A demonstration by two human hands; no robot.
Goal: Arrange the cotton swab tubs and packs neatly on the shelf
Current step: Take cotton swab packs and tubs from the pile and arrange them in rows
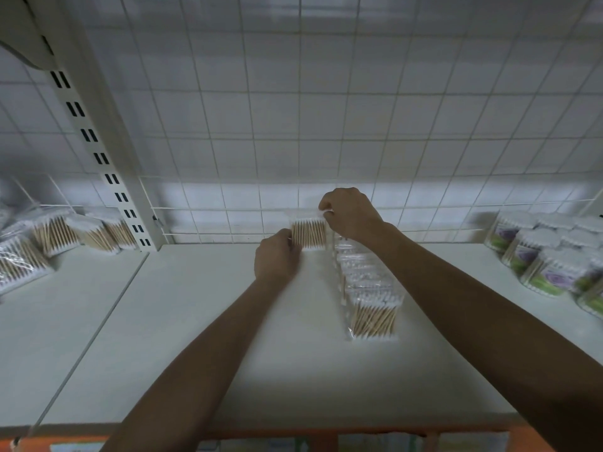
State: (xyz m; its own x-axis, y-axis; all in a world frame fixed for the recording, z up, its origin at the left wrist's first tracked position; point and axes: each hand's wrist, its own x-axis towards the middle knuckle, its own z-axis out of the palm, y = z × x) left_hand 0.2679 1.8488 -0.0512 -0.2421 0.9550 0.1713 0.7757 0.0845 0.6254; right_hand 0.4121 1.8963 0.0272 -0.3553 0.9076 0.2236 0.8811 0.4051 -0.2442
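Both hands on one swab pack (308,234), which stood upright at the back of the shelf (195,321), just left of the row of packs (370,288). Left hand (277,257) pinched its lower left edge, right hand (350,213) pinched its top right corner. Right forearm covered part of the row. Tubs (535,252) far right had purple-and-green labels, print too blurred to read, partly cut off by the frame edge. Loose packs (55,236) were heaped left of the upright (98,141).

The white slotted upright (98,151) stands at the left rear. Right of it, a white wire grid panel (195,208) backs the pale shelf board (195,321), with a grey-white wall (375,151) behind. Lighting dim; an orange edge strip (375,432) runs along the front, below the upright.
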